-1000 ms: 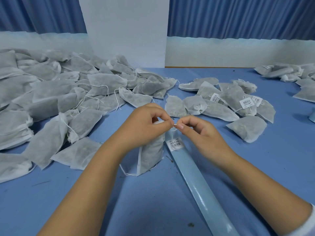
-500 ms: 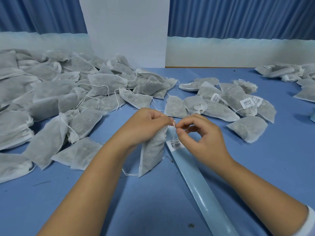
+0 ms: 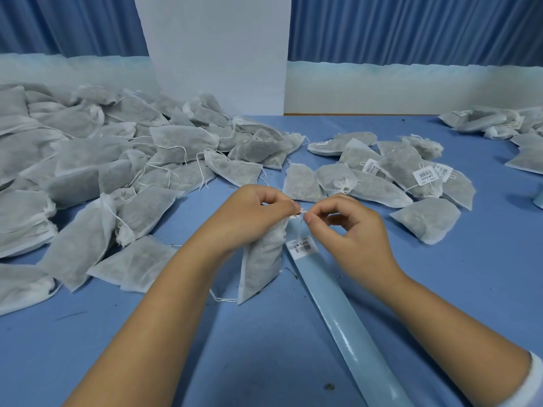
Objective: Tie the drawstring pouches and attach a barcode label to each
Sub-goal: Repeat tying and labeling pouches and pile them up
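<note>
White, soft and light, the pouch [image 3: 261,259] stands near centre, the left hand [image 3: 249,215] clamped round its limp neck, the right hand [image 3: 358,230] pinching what looks like the thin drawstring [image 3: 298,213], the best hold.

Open blue surface [image 3: 264,356] lies nearest the person and at mid-right. A large heap of grey-white mesh pouches [image 3: 88,160] blocks the left side, and a smaller cluster of labelled pouches [image 3: 396,177] crowds the middle. A long pale-blue glossy strip [image 3: 352,333] crosses diagonally.
</note>
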`<act>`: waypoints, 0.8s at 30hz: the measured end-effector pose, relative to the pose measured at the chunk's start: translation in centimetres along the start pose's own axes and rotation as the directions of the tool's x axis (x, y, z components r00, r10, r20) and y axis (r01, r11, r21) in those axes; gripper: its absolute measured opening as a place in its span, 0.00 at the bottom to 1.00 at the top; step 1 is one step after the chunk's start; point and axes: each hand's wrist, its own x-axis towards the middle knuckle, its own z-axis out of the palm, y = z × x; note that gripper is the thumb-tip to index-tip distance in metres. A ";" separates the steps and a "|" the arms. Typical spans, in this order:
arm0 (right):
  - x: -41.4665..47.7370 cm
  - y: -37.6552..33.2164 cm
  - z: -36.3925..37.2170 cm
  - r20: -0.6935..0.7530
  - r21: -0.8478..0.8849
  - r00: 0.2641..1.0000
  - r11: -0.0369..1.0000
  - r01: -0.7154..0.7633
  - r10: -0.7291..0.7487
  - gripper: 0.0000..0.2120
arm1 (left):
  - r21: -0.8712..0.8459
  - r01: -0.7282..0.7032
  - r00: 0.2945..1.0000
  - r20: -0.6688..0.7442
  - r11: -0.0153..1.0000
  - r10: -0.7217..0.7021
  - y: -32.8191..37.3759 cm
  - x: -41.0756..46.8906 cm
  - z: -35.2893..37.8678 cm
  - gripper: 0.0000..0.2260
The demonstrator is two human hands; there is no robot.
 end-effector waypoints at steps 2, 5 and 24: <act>0.0 0.1 -0.1 0.008 0.015 1.000 1.000 -0.006 0.006 0.06 | 0.005 -0.004 1.000 0.016 1.000 0.004 -0.1 0.0 -0.1 0.04; 0.0 0.1 -0.1 0.022 0.024 1.000 1.000 -0.002 0.001 0.06 | 0.009 -0.022 0.999 0.036 1.000 0.021 -0.1 0.0 -0.2 0.03; 0.6 -0.2 -0.5 0.018 0.275 0.991 0.952 -0.134 0.135 0.07 | 0.152 -0.116 0.985 0.142 0.982 0.095 -0.2 -0.2 -0.5 0.06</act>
